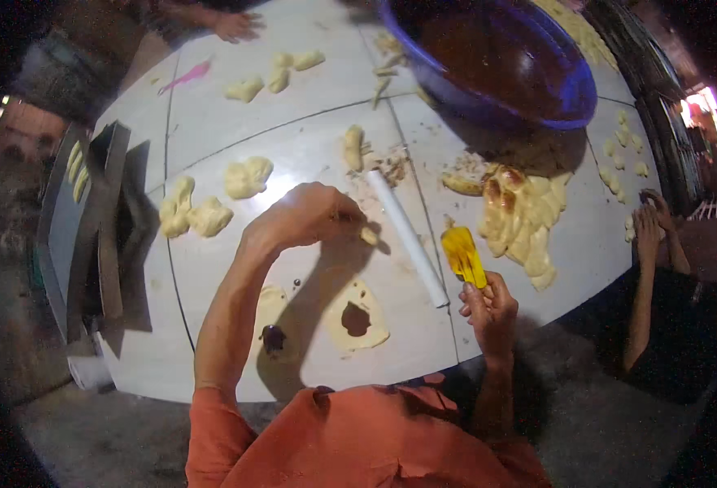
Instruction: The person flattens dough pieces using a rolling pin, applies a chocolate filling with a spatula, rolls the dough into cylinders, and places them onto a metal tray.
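My left hand [313, 215] reaches over the table with its fingers pinched around a small piece of dough [369, 236]. In my right hand [491, 313], near the table's front edge, is a yellow plastic scraper [462, 254] with its blade pointing away from me. Below my left hand lies a flattened piece of dough [376, 333] with a dark brown filling [356, 319] on it. A second flat piece [272, 302], partly behind my left forearm, also bears dark filling. Between my hands a white rolling pin [407, 236] lies slantwise.
A large purple basin [496, 114] of brown filling stands at the back right. Right of the rolling pin is a heap of pale dough [529, 220]. Dough lumps [209, 217] lie at left. Other people's hands [236, 27] rest at the far left and right edge. A pink utensil [187, 75] lies behind.
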`<state>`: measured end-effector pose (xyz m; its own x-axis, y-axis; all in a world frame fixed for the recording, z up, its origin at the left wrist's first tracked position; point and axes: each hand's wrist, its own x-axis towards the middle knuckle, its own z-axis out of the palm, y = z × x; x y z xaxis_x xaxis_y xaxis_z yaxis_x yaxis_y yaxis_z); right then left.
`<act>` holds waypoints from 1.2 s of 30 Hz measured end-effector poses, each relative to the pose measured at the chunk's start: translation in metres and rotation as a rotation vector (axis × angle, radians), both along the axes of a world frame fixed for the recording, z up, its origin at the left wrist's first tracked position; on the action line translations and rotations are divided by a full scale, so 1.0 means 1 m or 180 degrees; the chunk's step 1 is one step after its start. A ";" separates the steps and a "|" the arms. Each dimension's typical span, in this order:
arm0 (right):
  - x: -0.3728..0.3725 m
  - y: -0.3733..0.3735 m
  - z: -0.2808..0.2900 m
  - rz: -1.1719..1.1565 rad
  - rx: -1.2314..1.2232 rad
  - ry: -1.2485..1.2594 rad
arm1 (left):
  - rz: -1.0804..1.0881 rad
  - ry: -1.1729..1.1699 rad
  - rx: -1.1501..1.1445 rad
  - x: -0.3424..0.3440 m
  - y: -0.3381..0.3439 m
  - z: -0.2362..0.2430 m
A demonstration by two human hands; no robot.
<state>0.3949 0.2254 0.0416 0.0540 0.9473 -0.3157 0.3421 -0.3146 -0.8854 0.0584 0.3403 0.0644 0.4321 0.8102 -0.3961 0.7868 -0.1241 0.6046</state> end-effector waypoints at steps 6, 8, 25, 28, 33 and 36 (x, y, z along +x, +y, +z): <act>-0.058 -0.006 -0.005 0.0783 0.0001 0.0132 | 0.0241 0.0371 0.0278 -0.021 -0.035 -0.023; -0.069 -0.006 -0.008 0.1047 0.0176 -0.0356 | 0.0241 -0.0126 0.1014 -0.028 -0.041 -0.040; -0.109 0.028 -0.004 0.1622 0.0807 -0.1671 | 0.1953 -0.0976 0.0710 -0.006 -0.078 -0.024; -0.109 0.024 -0.005 0.1409 0.0390 -0.1503 | 0.1868 -0.1009 0.0779 -0.008 -0.079 -0.034; -0.117 0.022 0.004 0.1262 0.0488 -0.1356 | 0.2016 -0.1157 0.0696 -0.006 -0.085 -0.032; -0.126 0.015 0.002 0.1297 0.0731 -0.1568 | 0.2029 -0.1117 0.0716 -0.005 -0.086 -0.028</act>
